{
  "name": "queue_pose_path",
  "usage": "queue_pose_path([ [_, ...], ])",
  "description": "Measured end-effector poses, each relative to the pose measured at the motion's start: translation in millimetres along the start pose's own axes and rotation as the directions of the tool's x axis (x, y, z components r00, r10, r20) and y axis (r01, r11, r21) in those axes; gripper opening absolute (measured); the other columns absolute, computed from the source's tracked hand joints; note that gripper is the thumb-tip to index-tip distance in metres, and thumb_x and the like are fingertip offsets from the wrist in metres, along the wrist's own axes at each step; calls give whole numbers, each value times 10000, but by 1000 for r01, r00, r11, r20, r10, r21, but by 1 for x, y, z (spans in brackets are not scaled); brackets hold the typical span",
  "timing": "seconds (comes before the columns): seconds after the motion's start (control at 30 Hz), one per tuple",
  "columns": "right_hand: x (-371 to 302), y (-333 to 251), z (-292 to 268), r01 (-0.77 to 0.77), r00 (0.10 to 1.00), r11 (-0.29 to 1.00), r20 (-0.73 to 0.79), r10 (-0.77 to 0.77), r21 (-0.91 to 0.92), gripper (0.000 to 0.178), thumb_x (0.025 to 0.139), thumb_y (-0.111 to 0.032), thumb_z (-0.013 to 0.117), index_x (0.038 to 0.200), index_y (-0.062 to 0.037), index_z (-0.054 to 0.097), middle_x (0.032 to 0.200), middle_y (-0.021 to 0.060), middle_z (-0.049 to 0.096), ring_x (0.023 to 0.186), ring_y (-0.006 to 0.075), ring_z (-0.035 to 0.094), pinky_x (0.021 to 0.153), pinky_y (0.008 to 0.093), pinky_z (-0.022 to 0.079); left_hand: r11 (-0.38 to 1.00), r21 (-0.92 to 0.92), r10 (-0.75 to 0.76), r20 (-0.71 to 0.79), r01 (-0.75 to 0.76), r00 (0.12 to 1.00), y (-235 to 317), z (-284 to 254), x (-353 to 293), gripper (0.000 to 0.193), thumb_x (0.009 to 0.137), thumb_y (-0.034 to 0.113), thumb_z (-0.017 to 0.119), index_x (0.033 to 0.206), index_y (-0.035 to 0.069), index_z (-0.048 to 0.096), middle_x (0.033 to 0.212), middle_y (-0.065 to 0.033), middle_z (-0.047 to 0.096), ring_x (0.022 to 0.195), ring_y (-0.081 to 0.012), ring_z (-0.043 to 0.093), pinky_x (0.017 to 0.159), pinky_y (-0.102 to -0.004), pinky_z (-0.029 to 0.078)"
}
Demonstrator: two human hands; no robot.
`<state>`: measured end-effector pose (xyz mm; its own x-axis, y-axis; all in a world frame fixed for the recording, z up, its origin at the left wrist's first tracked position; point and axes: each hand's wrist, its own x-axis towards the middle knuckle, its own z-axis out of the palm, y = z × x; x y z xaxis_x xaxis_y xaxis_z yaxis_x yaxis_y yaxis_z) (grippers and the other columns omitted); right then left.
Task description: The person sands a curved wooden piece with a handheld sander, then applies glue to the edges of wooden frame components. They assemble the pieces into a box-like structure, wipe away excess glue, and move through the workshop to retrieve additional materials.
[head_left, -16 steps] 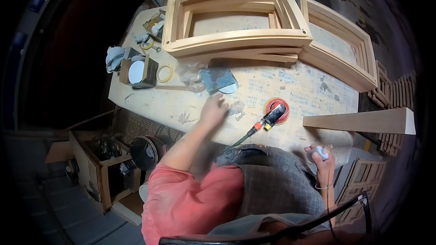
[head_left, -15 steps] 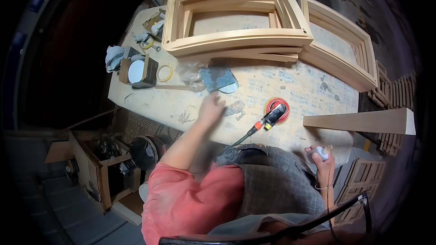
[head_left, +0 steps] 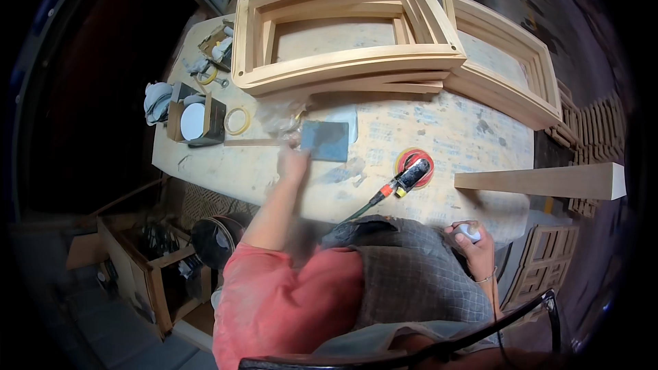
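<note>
My left hand (head_left: 293,159) reaches over the worktable, its fingertips at the crumpled clear plastic bag (head_left: 277,115) and beside a blue-grey square sheet (head_left: 325,141). The fingers are blurred, and I cannot tell whether they grip anything. Part of a pale disc (head_left: 353,125) shows behind the sheet. At the front right edge of the table my right hand (head_left: 476,245) is closed round a small white and grey rounded object (head_left: 468,233). A red and black disc sander (head_left: 414,168) lies between the hands, its cable leading toward my apron.
Stacked curved wooden frames (head_left: 349,58) stand at the back, with another stack (head_left: 510,89) at right. A tapered wooden piece (head_left: 538,181) juts past the right edge. A tape roll (head_left: 237,121) and a box of white discs (head_left: 195,122) sit at left.
My left hand has moved left, from the sheet's lower edge to the plastic bag. The blue-grey sheet lies nearer me and turned straighter, uncovering more of the pale disc. My right hand keeps its hold.
</note>
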<state>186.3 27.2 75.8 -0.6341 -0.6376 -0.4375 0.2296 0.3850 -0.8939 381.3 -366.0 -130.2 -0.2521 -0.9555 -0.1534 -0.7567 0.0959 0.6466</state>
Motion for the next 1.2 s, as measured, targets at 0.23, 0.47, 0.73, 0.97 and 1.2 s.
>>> queue_pose_path([
  [0.23, 8, -4, 15, -41, 999, 995, 12, 42, -94, 194, 849, -115, 634, 998, 4, 598, 958, 61, 687, 874, 107, 597, 819, 242, 455, 692, 246, 673, 122, -679, 730, 93, 9, -37, 594, 669, 284, 746, 1166, 45, 526, 1164, -133, 529, 1130, -297, 463, 964, -470, 323],
  [0.47, 12, -22, 30, -16, 1000, 954, 12, 20, -298, 216, 827, -138, 646, 1010, -24, 635, 986, 62, 687, 909, 153, 620, 843, 276, 458, 792, 384, 456, 146, -475, 878, 108, 68, 11, 331, 768, 345, 656, 975, 88, 634, 1095, -118, 592, 1083, -275, 508, 968, -490, 280],
  [0.73, 16, -20, 25, -7, 1000, 958, 25, 14, -286, 235, 820, -190, 655, 1001, -43, 629, 876, 65, 671, 760, 144, 608, 718, 270, 473, 151, -702, 476, 669, 696, 571, 169, -36, -22, 214, 896, 38, 440, 1076, -60, 503, 1086, -173, 595, 1018, -261, 603, 917, -417, 496],
  [0.97, 49, -45, 45, 239, 968, 848, 188, -168, -474, 210, 819, -171, 674, 964, -31, 615, 854, 99, 633, 818, 207, 606, 751, 311, 466, 392, -768, 575, 634, 507, 516, 194, -59, -93, 87, 890, 56, 540, 952, 3, 509, 934, -81, 602, 880, -153, 602, 799, -302, 509],
  [1.2, 59, -27, 40, 330, 920, 889, 318, -227, -319, 240, 856, -262, 657, 908, -39, 583, 771, 64, 620, 718, 156, 582, 686, 286, 470, 427, -676, 902, 360, -601, 237, 227, -74, -132, 347, 823, 51, 581, 1170, 49, 569, 1192, -145, 551, 1051, -236, 524, 923, -368, 400],
])
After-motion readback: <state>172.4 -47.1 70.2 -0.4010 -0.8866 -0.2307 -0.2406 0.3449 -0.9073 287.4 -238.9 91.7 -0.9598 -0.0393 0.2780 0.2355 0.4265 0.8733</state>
